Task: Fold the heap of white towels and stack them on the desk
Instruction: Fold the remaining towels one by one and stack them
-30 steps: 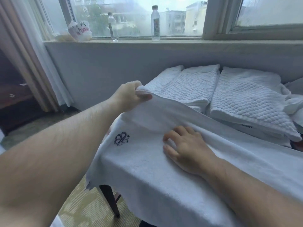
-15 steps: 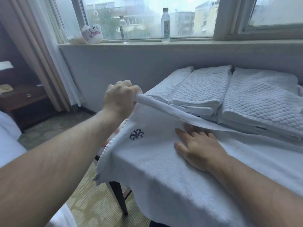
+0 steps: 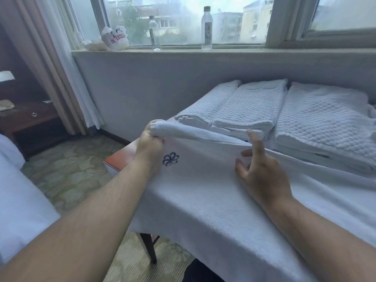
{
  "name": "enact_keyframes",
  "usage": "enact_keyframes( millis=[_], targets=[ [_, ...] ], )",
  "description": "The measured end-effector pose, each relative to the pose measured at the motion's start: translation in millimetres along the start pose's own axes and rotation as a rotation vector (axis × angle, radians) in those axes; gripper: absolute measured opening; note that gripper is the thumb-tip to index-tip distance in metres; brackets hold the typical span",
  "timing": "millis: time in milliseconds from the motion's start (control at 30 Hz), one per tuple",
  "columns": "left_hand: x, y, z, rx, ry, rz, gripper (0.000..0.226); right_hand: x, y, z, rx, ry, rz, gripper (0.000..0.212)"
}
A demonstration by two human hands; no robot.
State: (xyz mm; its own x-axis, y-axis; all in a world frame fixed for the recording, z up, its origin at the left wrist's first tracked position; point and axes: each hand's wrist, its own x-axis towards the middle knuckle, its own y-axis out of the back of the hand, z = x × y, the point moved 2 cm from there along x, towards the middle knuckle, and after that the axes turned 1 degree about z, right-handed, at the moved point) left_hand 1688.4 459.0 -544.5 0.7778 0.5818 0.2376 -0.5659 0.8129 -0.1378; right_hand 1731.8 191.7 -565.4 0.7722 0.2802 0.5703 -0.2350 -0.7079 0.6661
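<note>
- The left grip was closed round one bunched edge of the towel, held above the bench.
- The right grip was open, fingers spread, holding nothing.
- The towel lay across the bench, its near side overhanging.
- Risk: unpinned, the towel could slide off or fold skewed.
- Risk: the raised edge could disturb the stack just behind.
</note>
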Motion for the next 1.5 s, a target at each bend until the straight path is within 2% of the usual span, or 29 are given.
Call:
enact_keyframes(
  millis=[67,133,200,300,433,500,567,667,700,767,833,867,933,967,1033,1100,1200,1300,1400,1500],
  targets=[
    [2.6,0.4,-7.0,0.011,0.032,0.023,0.046,2.2,2.4,-3.1,-0.115,0.044,0.057,0.029],
    [4.9,0.8,-9.1,-0.046,0.114,0.034,0.031,-0.4,5.7,-10.1,-0.162,0.172,0.140,0.008],
    [7.6,2.7,-7.7,-0.116,0.207,0.043,0.018,-4.1,5.4,-13.7,-0.170,0.351,0.193,0.008],
    [13.9,8.3,-11.4,-0.231,0.301,0.133,0.016,-6.8,1.5,-17.6,-0.111,0.566,0.134,0.009],
    [13.0,19.2,-13.0,-0.460,0.400,0.167,0.035,-7.3,-0.8,-19.0,-0.110,0.614,0.029,0.009],
    [10.7,22.9,-10.4,-0.438,0.411,0.125,0.042,-6.6,-0.7,-18.9,-0.107,0.601,-0.017,0.013],
    [7.8,21.8,-5.7,-0.189,0.388,0.077,0.044,-5.8,1.6,-22.0,-0.095,0.580,-0.065,0.015],
    [3.0,13.3,6.8,0.584,0.174,0.043,0.048,-6.6,5.6,-26.7,-0.137,0.552,-0.115,0.014],
    [0.1,9.4,11.8,0.786,0.072,0.058,0.050,-8.1,6.8,-27.5,-0.152,0.527,-0.150,0.021],
    [-8.5,-3.4,21.2,0.964,-0.085,0.024,0.051,-12.2,11.6,-24.5,-0.087,0.402,-0.244,0.031],
    [-21.5,-23.5,27.4,1.004,-0.194,-0.056,0.046,-20.8,25.9,-16.9,0.041,0.238,-0.328,0.030],
    [-31.0,-36.7,28.2,0.998,-0.234,-0.108,0.042,-28.8,37.2,-12.7,0.041,0.212,-0.353,0.025],
    [-53.8,-66.9,28.2,0.936,-0.301,-0.214,0.032,-47.6,67.2,-3.2,-0.071,0.218,-0.393,0.009],
    [-65.9,-83.6,27.3,0.892,-0.328,-0.270,0.029,-58.1,85.5,3.6,-0.107,0.199,-0.395,0.008],
    [-91.3,-120.7,24.5,0.833,-0.385,-0.395,0.025,-78.2,123.4,25.6,-0.133,0.115,-0.338,0.010],
    [-118.4,-163.0,20.2,0.827,-0.446,-0.522,0.030,-97.6,162.7,55.3,-0.195,-0.016,-0.189,0.010],
    [-152.3,-231.9,15.4,0.887,-0.546,-0.640,0.045,-119.1,213.7,104.6,-0.385,-0.332,0.030,0.019],
    [-171.8,-289.8,10.9,0.976,-0.558,-0.675,0.055,-129.8,236.7,138.0,-0.572,-0.662,-0.065,0.024],
    [-177.7,-311.6,-6.6,1.076,-0.553,-0.642,0.058,-134.7,232.5,152.1,-0.616,-0.639,-0.142,0.029],
    [-175.1,-309.3,-24.7,1.116,-0.533,-0.625,0.060,-131.3,232.3,165.0,-0.491,-0.625,-0.033,0.033]
  ],
)
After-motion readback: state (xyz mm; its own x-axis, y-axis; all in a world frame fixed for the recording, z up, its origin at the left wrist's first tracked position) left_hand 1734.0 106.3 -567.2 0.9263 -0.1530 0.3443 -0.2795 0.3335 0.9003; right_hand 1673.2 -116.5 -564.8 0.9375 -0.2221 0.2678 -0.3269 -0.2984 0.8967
